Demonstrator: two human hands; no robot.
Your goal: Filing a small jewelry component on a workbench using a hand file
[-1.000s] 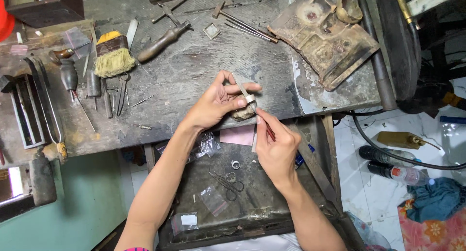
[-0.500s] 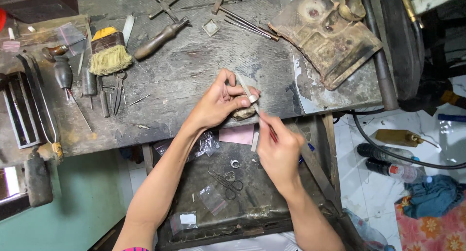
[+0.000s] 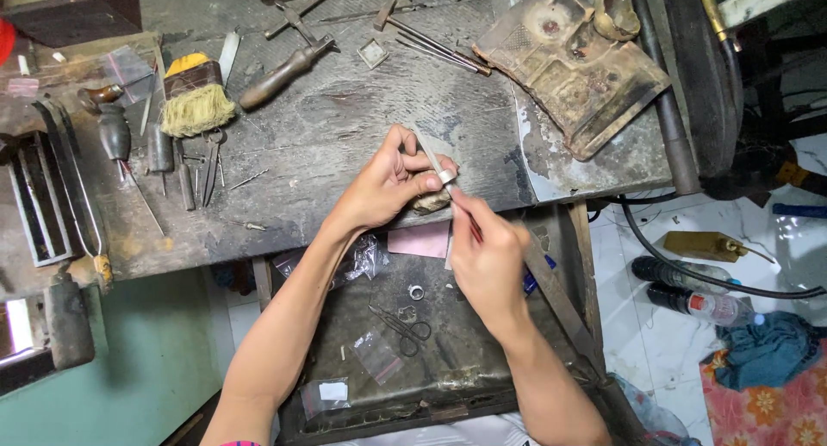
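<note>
Silver ring (image 3: 447,177) (yellow-bristled brush (image 3: 197,110))

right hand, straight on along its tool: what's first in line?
The small silver ring pinched in the left hand. The right hand points its thin tool up-left at it; contact looks likely, though depth is unclear.

Just the one view here, a head-mounted cam looking almost straight down from above the workbench (image 3: 345,153), so there's no second angle overlapping it. It sits fairly close: the left hand (image 3: 388,183) and right hand (image 3: 487,261) land near the middle of the frame, with both forearms coming up from the bottom edge. The far side of the bench, with the brush (image 3: 196,101), runs along the top. The open drawer (image 3: 448,343) sits below centre, and tiled floor (image 3: 680,325) shows at right.
</note>
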